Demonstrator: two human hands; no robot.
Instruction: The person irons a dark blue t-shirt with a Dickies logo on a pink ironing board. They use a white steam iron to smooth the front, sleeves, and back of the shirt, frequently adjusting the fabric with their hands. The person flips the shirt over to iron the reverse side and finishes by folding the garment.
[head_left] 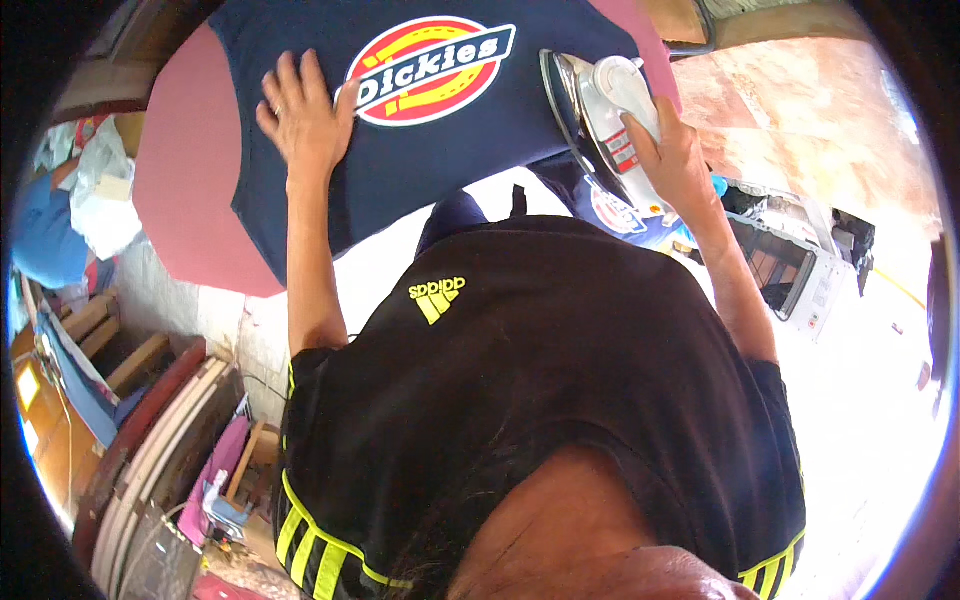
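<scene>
A dark navy shirt (420, 180) lies spread over a pink-covered ironing board (185, 175). On its front is a large printed emblem (430, 75) in red, yellow and white. My left hand (308, 120) rests flat on the cloth at the emblem's left side, fingers apart and the thumb reaching to its edge. At the shirt's right side, my right hand (675, 160) is wrapped around the handle of a white and grey clothes iron (600, 125). The iron's tip points away from me; whether its sole fully touches the cloth cannot be seen.
Another printed cloth (612, 210) shows below the board's near right edge. A whitish box-shaped appliance (815, 285) stands on the floor at right. Plastic bags (105, 205) lie to the left, with stacked curved boards (150, 450) and wooden pieces at lower left.
</scene>
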